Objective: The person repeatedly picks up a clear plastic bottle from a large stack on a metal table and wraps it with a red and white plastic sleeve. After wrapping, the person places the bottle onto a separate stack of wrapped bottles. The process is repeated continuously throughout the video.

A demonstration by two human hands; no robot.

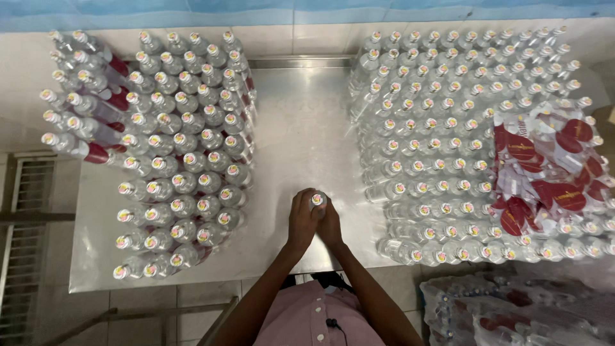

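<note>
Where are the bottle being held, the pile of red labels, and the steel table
held bottle (317, 200), head view, on its cap between both hands
pile of red labels (544, 170), head view, on the middle of the pile
steel table (301, 128), head view, on its bare middle strip

- A steel surface (301, 128) carries the goods, its bare middle strip running between two blocks of bottles.
- On the left stands a block of clear capped bottles (182, 154); beside them, further left, bottles with red labels (90, 96) lean outward.
- On the right stands a larger block of clear bottles (435, 147).
- A bag of loose red labels (544, 173) lies on top of the right block.
- Plastic-wrapped packs (512, 314) sit low at the right.
- A metal grate (25, 237) shows at the left edge.
- Pale tiled floor (141, 307) lies below.
</note>
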